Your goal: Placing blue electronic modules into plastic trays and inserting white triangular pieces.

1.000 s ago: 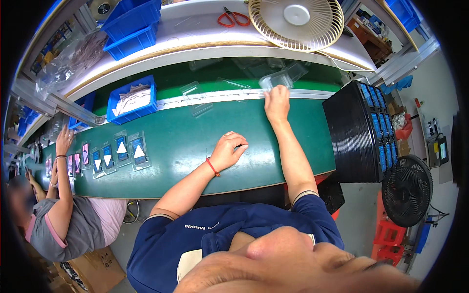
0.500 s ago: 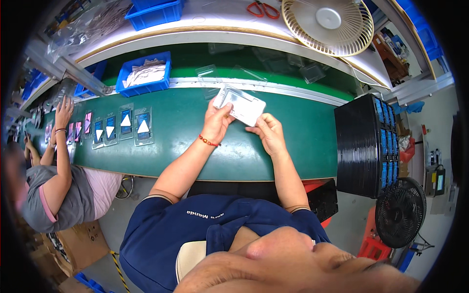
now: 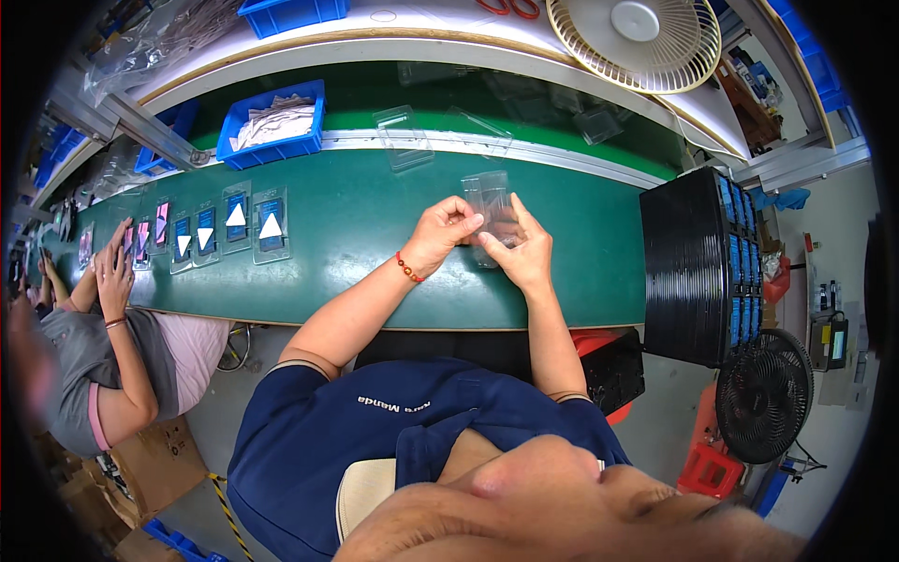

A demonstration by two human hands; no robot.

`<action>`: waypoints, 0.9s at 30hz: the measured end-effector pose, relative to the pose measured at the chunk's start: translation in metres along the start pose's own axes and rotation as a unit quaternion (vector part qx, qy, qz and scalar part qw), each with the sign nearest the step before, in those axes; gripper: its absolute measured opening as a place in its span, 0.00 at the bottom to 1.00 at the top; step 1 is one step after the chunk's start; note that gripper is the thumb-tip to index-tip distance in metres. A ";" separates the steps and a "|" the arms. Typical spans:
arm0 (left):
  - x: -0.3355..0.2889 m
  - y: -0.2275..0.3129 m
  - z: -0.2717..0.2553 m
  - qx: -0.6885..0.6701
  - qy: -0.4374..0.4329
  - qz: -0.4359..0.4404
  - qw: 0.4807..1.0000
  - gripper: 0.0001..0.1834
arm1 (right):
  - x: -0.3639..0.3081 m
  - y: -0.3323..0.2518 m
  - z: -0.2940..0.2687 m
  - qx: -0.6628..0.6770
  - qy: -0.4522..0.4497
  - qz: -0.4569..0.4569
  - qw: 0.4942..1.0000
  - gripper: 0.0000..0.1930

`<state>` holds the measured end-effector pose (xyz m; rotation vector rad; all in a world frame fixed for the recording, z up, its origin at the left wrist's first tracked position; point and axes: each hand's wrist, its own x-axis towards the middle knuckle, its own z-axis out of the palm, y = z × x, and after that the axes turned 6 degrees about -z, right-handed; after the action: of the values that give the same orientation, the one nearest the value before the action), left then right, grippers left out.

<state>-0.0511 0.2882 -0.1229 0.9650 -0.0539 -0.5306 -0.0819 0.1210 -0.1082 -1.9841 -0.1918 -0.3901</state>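
Over the green tabletop, both my hands are on a clear plastic blister case [image 3: 487, 190], which stands roughly upright between them. My left hand [image 3: 444, 234] pinches its left edge with thumb and fingertips; a red beaded bracelet is on that wrist. My right hand [image 3: 526, 253] grips the right side, thumb in front and fingers behind, showing through the plastic. No item can be made out inside the case. Another clear case [image 3: 405, 140] lies beyond my hands at the table's back edge.
Several clear packs with dark blue inserts and white triangles [image 3: 271, 225] lie to the left. A blue bin [image 3: 272, 126] of pale pieces stands behind them. On the right are stacked black trays [image 3: 688, 267] and a black fan [image 3: 765, 396]. A co-worker's hands [image 3: 114, 281] are far left.
The clear case has turned from a tilted, flat, glaring position to upright, and come slightly nearer. My left hand has shifted right and down to its edge. The co-worker's raised hand has lowered.
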 end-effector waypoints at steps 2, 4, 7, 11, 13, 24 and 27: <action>0.001 -0.006 -0.003 -0.004 -0.017 -0.002 1.000 0.07 | -0.007 0.000 -0.002 0.078 -0.009 0.040 0.996 0.41; 0.001 -0.009 -0.004 -0.008 -0.037 -0.006 0.999 0.07 | -0.011 -0.004 -0.005 0.141 -0.003 0.082 0.987 0.39; 0.000 -0.010 -0.002 -0.037 -0.046 -0.012 0.998 0.07 | -0.014 0.002 -0.014 0.217 -0.005 0.154 0.964 0.36; -0.002 -0.007 -0.003 -0.004 -0.037 -0.030 0.999 0.06 | -0.017 0.005 -0.036 0.133 0.081 0.147 0.977 0.35; -0.002 -0.005 -0.004 0.000 -0.028 -0.032 0.999 0.06 | -0.016 0.019 -0.058 -0.154 0.149 0.093 0.972 0.36; -0.004 -0.002 0.004 0.086 -0.007 0.042 0.995 0.08 | -0.012 -0.010 -0.002 0.073 -0.012 0.089 0.993 0.37; -0.002 -0.006 -0.003 0.103 -0.004 0.079 0.992 0.08 | -0.010 0.000 -0.003 0.166 0.008 0.128 0.978 0.36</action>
<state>-0.0545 0.2885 -0.1286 1.1503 -0.1940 -0.3879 -0.0916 0.1187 -0.1107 -1.6495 0.0116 -0.1915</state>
